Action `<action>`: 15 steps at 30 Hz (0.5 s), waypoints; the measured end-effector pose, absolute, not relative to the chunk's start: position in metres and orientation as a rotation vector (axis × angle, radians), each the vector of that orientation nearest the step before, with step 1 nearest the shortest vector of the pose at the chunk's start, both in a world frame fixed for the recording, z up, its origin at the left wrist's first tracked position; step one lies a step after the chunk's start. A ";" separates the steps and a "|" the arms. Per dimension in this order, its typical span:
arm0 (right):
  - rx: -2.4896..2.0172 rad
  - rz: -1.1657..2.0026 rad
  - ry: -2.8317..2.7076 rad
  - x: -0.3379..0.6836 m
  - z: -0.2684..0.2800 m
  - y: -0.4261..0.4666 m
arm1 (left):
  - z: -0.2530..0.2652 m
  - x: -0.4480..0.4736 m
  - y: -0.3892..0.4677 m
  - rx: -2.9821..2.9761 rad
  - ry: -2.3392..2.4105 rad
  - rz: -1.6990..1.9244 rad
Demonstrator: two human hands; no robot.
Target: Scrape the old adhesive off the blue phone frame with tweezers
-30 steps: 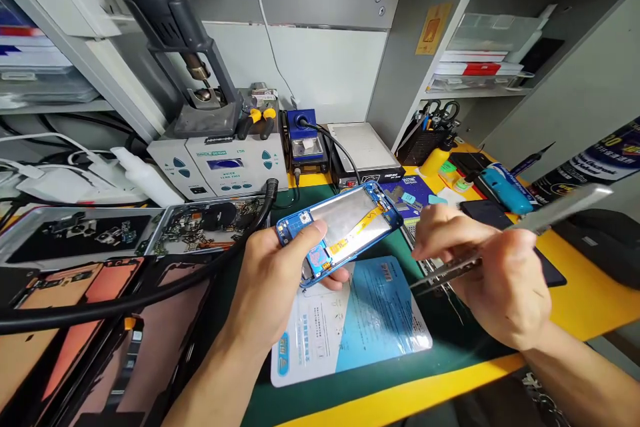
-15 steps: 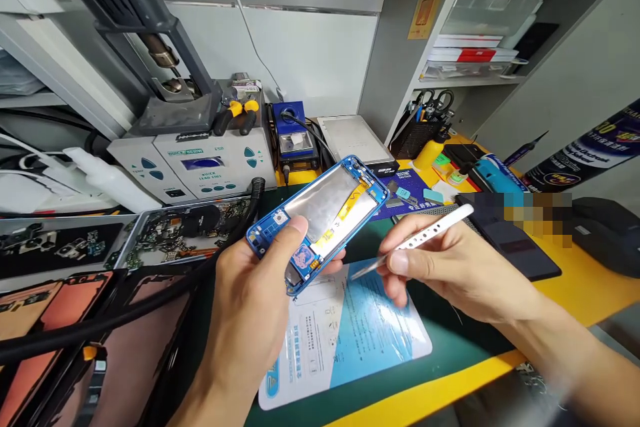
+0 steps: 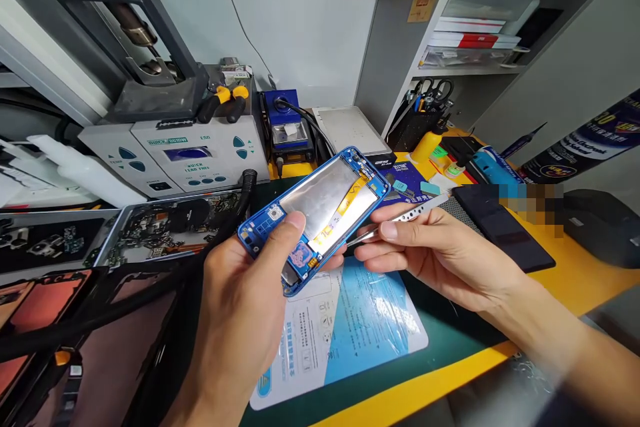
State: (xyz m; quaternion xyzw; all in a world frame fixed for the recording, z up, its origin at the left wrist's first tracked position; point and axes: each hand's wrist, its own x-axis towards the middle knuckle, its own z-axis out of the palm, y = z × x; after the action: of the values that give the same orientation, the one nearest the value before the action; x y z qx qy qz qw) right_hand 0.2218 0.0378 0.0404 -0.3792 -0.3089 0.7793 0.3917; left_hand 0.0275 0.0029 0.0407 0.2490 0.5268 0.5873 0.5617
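A blue phone frame [image 3: 320, 197] with its inside facing up is gripped in my left hand [image 3: 255, 280], thumb across its lower part and fingers underneath. A yellow flex cable [image 3: 345, 203] runs along the bare silver area inside it. My right hand [image 3: 425, 240] pinches metal tweezers [image 3: 413, 212] with a row of holes. Their tip is at the frame's right long edge; whether it touches I cannot tell. Below the phone lies a blue and white printed sheet [image 3: 350, 340] on the green mat [image 3: 400, 380].
A hot air station [image 3: 185, 153] with a black hose [image 3: 245, 197] stands at the back left. Trays of phone parts [image 3: 165, 233] lie to the left. A dark phone screen [image 3: 505, 227], a yellow bottle [image 3: 427, 140] and a pen holder [image 3: 413, 117] are on the right.
My right hand has moved left and up, bringing the tweezers from above the sheet to the phone frame's edge. The left hand keeps its hold, and the whole view has shifted slightly.
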 end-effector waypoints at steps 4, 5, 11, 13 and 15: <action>-0.983 1.996 -0.734 0.220 0.042 0.037 | 0.041 0.028 0.003 0.574 1.248 1.378; -0.990 1.999 -0.727 0.220 0.042 0.037 | 0.041 0.029 0.003 0.573 1.247 1.380; -1.019 2.015 -0.694 0.219 0.041 0.038 | 0.035 0.026 -0.001 0.605 1.253 1.357; -1.025 2.020 -0.687 0.219 0.041 0.039 | 0.034 0.026 -0.001 0.630 1.258 1.360; -1.029 2.025 -0.679 0.219 0.041 0.039 | 0.034 0.027 -0.002 0.641 1.274 1.370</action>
State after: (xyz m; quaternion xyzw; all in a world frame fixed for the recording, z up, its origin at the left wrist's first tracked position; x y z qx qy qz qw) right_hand 0.2187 0.0388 0.0411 -0.4022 -0.2653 0.7916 0.3759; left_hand 0.0273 -0.0022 0.0341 0.2706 0.5380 0.5788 0.5499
